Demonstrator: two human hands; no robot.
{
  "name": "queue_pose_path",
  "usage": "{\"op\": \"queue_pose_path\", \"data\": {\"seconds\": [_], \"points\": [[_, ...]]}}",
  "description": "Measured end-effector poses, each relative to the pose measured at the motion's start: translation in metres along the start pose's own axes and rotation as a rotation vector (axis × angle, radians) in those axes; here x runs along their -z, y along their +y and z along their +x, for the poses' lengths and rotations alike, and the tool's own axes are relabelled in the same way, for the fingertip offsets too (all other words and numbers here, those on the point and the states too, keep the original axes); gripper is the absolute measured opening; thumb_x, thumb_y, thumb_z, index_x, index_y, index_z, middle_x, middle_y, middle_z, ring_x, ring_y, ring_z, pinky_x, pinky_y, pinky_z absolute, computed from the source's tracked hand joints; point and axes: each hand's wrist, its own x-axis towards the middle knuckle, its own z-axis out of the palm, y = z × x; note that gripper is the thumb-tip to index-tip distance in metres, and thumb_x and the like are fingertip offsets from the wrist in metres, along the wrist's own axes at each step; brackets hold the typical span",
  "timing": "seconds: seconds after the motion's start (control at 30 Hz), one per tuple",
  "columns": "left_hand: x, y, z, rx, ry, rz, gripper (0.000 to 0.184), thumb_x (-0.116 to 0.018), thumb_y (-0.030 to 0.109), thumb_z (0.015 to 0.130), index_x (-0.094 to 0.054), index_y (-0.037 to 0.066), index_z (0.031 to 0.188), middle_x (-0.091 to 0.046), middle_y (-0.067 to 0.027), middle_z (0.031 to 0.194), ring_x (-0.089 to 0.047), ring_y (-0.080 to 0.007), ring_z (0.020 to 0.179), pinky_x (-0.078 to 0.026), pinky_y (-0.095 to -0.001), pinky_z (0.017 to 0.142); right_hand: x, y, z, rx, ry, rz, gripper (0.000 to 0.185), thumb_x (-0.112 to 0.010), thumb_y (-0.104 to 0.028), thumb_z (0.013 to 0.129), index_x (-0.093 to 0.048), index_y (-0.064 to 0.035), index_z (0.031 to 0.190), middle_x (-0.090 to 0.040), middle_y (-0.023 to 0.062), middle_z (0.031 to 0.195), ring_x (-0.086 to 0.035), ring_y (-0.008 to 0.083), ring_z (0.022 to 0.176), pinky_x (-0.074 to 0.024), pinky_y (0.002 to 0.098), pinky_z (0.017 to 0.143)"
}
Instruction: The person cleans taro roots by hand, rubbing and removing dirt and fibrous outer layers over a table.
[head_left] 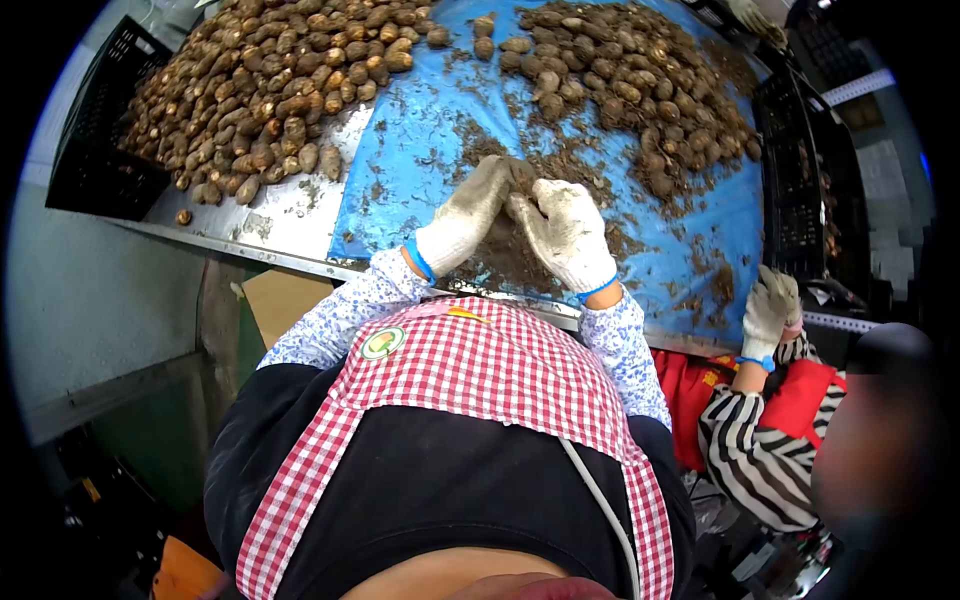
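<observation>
My left hand point(465, 215), in a dirty white glove with a blue cuff, has its fingers wrapped round a brown soil-covered tuber point(521, 175) above the blue sheet point(400, 170). Close on its right is my right hand point(568, 230), also gloved, with its fingertips against the same tuber and its thumb raised. The fingers partly hide the tuber. Loose soil and root scraps point(500, 262) lie below both hands. Beyond them on the right rises a heap of dirty tubers point(620, 70); a heap of cleaner ones point(290, 80) lies at the left.
A black crate point(105, 135) stands at the table's left end, and more black crates point(800, 170) line the right side. A co-worker's gloved hands point(768, 310) are near the right front edge, beside a striped sleeve. The metal table edge point(240, 247) runs before me.
</observation>
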Motion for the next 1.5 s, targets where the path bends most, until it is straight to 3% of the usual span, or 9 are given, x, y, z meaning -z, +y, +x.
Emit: {"op": "queue_pose_path", "data": {"seconds": [0.2,0.33,0.53,0.63,0.73,0.87,1.03,1.17,1.5], "points": [[0.026,-0.005,-0.003,0.147,-0.419,-0.533,0.039,-0.037,0.034,0.106,-0.048,0.006,0.130,-0.059,-0.0079,0.114,-0.060,-0.0107,0.083,-0.051,-0.0255,0.063,-0.008,0.039,-0.017,-0.647,0.010,0.102,0.025,-0.060,-0.022,0.096,-0.059,0.0024,0.101,-0.064,0.0126,0.084,-0.059,0.0222,0.070,-0.0547,0.0360,0.067],[0.017,-0.016,-0.004,0.008,-0.232,-0.138,0.040,-0.042,0.027,0.105,-0.037,0.006,0.139,-0.055,-0.0095,0.123,-0.060,-0.0145,0.090,-0.053,-0.0281,0.069,-0.021,0.024,-0.026,-0.317,0.229,0.117,0.040,-0.060,-0.026,0.095,-0.059,0.0071,0.117,-0.066,0.0256,0.110,-0.065,0.0355,0.104,-0.0528,0.0395,0.090],[0.013,-0.047,0.012,-0.048,-0.242,-0.321,0.039,-0.049,0.009,0.101,-0.039,0.004,0.139,-0.053,-0.0128,0.126,-0.056,-0.0199,0.109,-0.050,-0.0329,0.090,0.002,-0.017,-0.020,-0.228,-0.111,-0.281,0.020,-0.068,-0.024,0.088,-0.063,-0.0045,0.089,-0.068,0.0146,0.081,-0.066,0.0350,0.078,-0.0517,0.0443,0.068],[0.008,-0.043,0.005,-0.381,-0.227,0.346,0.035,-0.046,0.024,0.104,-0.048,0.003,0.130,-0.060,-0.0116,0.114,-0.061,-0.0208,0.096,-0.051,-0.0306,0.082,-0.008,-0.005,-0.022,-0.159,-0.066,-0.027,0.018,-0.065,-0.024,0.090,-0.063,-0.0065,0.087,-0.066,0.0124,0.078,-0.064,0.0291,0.070,-0.0507,0.0400,0.061],[0.023,-0.048,0.013,0.502,-0.556,-1.210,0.046,-0.041,0.039,0.103,-0.052,0.001,0.127,-0.062,-0.0128,0.100,-0.060,-0.0195,0.078,-0.049,-0.0292,0.065,-0.015,0.008,-0.024,-0.470,-0.072,0.542,0.021,-0.060,-0.021,0.095,-0.058,-0.0034,0.084,-0.061,0.0129,0.073,-0.059,0.0214,0.062,-0.0492,0.0382,0.056],[0.025,-0.033,0.013,0.454,-0.540,-1.223,0.061,-0.032,0.050,0.103,-0.054,-0.002,0.126,-0.062,-0.0179,0.087,-0.059,-0.0216,0.072,-0.044,-0.0327,0.053,-0.024,0.056,-0.030,-0.535,0.004,-0.236,0.021,-0.060,-0.023,0.095,-0.058,-0.0041,0.086,-0.065,0.0131,0.077,-0.063,0.0230,0.065,-0.0505,0.0356,0.055],[0.017,-0.032,0.016,0.386,0.022,-1.146,0.037,-0.043,0.029,0.103,-0.049,0.002,0.128,-0.061,-0.0162,0.109,-0.063,-0.0278,0.092,-0.055,-0.0390,0.076,-0.002,-0.004,-0.020,-0.433,-0.108,0.141,0.029,-0.068,-0.031,0.091,-0.061,-0.0039,0.099,-0.069,0.0172,0.090,-0.068,0.0263,0.074,-0.0548,0.0366,0.066],[0.018,-0.050,0.004,-0.426,-0.092,0.563,0.044,-0.051,-0.007,0.092,-0.045,0.003,0.134,-0.054,-0.0147,0.130,-0.055,-0.0248,0.119,-0.047,-0.0329,0.101,-0.022,-0.013,-0.020,-0.163,-0.094,-0.056,0.027,-0.063,-0.027,0.091,-0.059,-0.0058,0.076,-0.063,0.0158,0.067,-0.064,0.0307,0.060,-0.0507,0.0392,0.056],[0.023,-0.006,-0.004,0.230,-0.352,-0.743,0.046,-0.058,0.028,0.095,-0.049,0.004,0.133,-0.055,-0.0091,0.114,-0.054,-0.0145,0.090,-0.050,-0.0243,0.069,-0.007,0.027,-0.034,-0.519,0.263,0.806,0.023,-0.061,-0.021,0.096,-0.061,-0.0032,0.111,-0.068,0.0127,0.099,-0.067,0.0177,0.089,-0.0571,0.0316,0.079]]}}
